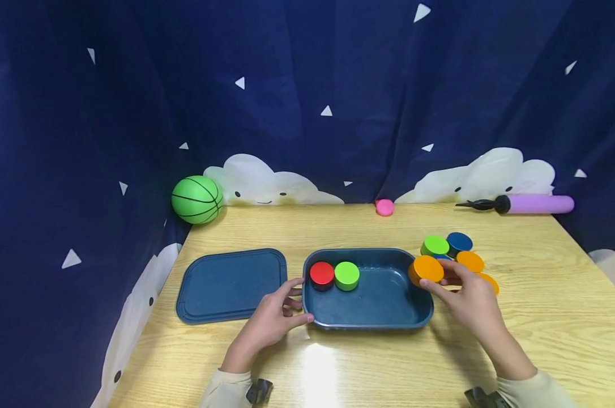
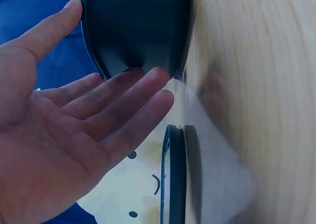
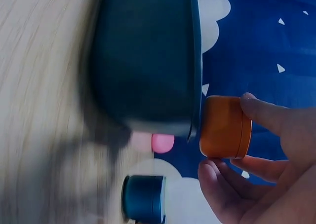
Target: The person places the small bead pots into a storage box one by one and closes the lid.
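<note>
A dark blue rectangular box [image 1: 389, 300] stands in the middle of the wooden table. Inside it, on the left, sit a red round container [image 1: 321, 274] and a green round container [image 1: 346, 275] side by side. My left hand [image 1: 274, 317] rests against the box's left end, fingers spread and fairly straight, as the left wrist view also shows. With thumb and fingers, my right hand [image 1: 473, 297] pinches an orange round container [image 3: 224, 128] at the box's right rim, above the table. In the right wrist view a blue round container [image 3: 144, 198] stands on the table beyond the box.
Left of the box lies its flat blue lid [image 1: 231, 286]. Several round containers, including a green one [image 1: 434, 245] and an orange one [image 1: 470, 261], cluster right of it. Along the back are a green ball [image 1: 197, 199], a pink object [image 1: 385, 207] and a purple pump [image 1: 537, 204].
</note>
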The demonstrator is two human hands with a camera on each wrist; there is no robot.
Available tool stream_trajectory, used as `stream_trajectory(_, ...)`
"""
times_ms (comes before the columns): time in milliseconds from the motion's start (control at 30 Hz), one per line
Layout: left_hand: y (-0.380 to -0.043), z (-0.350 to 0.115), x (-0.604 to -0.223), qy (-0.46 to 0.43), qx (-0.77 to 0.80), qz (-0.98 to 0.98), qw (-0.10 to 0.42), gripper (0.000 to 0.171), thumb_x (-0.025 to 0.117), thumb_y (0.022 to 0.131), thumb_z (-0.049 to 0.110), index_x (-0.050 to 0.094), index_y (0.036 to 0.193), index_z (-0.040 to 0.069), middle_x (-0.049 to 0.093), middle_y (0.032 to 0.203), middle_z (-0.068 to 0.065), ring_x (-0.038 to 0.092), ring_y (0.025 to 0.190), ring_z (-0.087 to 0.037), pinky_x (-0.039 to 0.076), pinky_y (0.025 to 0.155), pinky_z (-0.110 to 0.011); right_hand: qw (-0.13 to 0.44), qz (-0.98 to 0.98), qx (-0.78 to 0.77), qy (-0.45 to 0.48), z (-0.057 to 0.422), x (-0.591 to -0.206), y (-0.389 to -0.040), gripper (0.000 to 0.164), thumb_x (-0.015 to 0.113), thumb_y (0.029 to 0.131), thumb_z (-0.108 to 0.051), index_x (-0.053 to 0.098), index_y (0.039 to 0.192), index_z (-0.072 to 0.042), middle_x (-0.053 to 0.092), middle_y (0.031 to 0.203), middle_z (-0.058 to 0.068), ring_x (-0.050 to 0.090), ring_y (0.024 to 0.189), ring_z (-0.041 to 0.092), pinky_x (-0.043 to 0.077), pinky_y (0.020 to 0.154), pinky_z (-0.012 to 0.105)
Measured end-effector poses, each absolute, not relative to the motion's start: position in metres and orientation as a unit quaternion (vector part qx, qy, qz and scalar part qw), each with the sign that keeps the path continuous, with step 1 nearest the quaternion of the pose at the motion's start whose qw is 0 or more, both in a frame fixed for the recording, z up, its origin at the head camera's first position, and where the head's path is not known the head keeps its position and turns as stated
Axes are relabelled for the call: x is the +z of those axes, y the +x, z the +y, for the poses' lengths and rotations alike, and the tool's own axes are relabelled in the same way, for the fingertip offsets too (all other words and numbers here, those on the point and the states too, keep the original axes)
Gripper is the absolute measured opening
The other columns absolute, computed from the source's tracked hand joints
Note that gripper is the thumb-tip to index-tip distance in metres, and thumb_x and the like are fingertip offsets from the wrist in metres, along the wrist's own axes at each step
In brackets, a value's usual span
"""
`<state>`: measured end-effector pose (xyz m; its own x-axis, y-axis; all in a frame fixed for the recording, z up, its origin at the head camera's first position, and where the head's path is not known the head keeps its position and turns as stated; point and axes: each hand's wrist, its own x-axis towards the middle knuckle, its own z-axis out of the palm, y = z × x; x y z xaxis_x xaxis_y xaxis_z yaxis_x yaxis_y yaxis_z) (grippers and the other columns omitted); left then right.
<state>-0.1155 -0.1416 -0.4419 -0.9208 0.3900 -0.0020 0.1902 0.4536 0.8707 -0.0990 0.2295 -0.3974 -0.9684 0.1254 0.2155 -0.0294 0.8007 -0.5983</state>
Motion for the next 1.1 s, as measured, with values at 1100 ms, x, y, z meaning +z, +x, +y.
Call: stream_trajectory(1100,-0.116,-0.142,-0.441,0.166,0.489,0.85,0.107,0.074,0.081,0.087,0.022,0.045,0.149,0.005,0.065,0.131,-0.02,0.067,0.107,-0.033,0.059,0.091,-0.045,0.015,-0.95,0.312,-0.005,0.161,-0.419,-0.135,0.063,0.077,0.091,-0.027,0.053,0.14,0.005,0.067,0.121,0.025,0.065,0.098,0.032,0.059,0.087,0.048)
